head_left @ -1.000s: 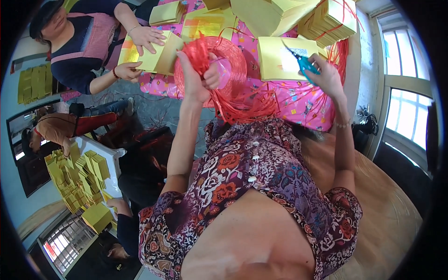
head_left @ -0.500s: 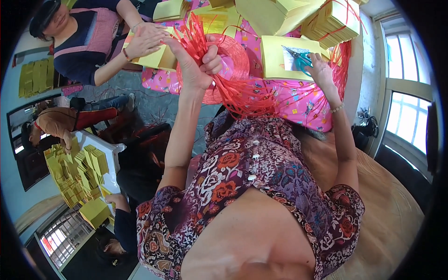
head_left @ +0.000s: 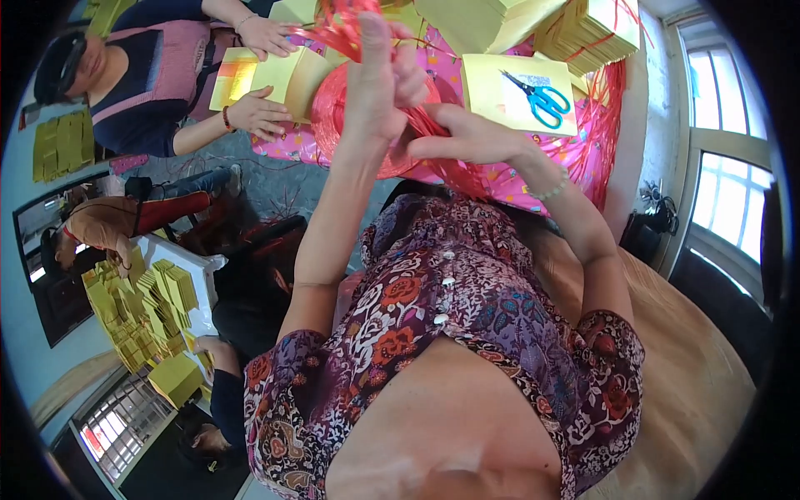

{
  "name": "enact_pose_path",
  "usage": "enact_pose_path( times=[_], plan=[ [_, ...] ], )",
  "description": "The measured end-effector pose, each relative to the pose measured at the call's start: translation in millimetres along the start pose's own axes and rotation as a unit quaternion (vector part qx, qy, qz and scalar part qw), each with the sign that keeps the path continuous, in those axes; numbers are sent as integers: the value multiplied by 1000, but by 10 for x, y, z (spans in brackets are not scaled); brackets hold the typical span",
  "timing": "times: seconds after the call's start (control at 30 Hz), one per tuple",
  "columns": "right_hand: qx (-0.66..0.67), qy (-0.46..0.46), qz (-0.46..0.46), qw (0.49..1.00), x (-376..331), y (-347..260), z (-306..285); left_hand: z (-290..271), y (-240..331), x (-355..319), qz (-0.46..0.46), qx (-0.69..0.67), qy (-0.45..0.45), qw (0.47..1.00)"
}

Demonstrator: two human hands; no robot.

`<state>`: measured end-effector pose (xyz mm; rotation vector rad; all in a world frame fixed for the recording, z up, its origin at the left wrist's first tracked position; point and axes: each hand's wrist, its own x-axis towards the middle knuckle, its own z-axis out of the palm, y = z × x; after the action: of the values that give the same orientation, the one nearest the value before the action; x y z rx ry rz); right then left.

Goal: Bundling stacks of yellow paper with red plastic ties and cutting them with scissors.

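Observation:
A bunch of red plastic strips is in my left hand, whose fingers are closed round it with the thumb pointing up. Just below, my right hand has come to the same bunch; its fingers wrap the hanging strands and its thumb reaches toward my left wrist. Teal-handled scissors lie by themselves on a stack of yellow paper to the right. Partly hidden behind my left hand is a flat red coil of strip on the pink patterned tablecloth.
Tied yellow paper stacks stand at the far right, beside more red strands. Across the table a person's two hands press on a yellow stack. Other people work at a white table to the left.
My right hand has let go of the scissors, leaving them on the yellow stack, and moved left onto the red strips. My left hand has shifted slightly up and right. The other person's hands have parted.

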<state>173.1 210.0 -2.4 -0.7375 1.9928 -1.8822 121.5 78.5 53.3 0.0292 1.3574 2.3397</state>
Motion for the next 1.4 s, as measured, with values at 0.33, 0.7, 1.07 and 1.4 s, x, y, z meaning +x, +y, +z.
enact_pose_path(
  times=[0.33, 0.7, 1.07, 1.4],
  plan=[
    [169, -174, 252, 937, -651, 314, -342, -1126, 618, -154, 44, -79, 70, 993],
    [234, -198, 366, 879, -1525, 864, -850, -2840, 1116, -1122, 210, -228, 155, 938],
    [232, -129, 367, 892, -1174, 783, -676, -3849, 30, -1177, 21, 186, 528, 828],
    [91, -263, 321, 905, -361, 597, -40, -1708, -302, -676, 225, 826, 248, 454]
  ],
)
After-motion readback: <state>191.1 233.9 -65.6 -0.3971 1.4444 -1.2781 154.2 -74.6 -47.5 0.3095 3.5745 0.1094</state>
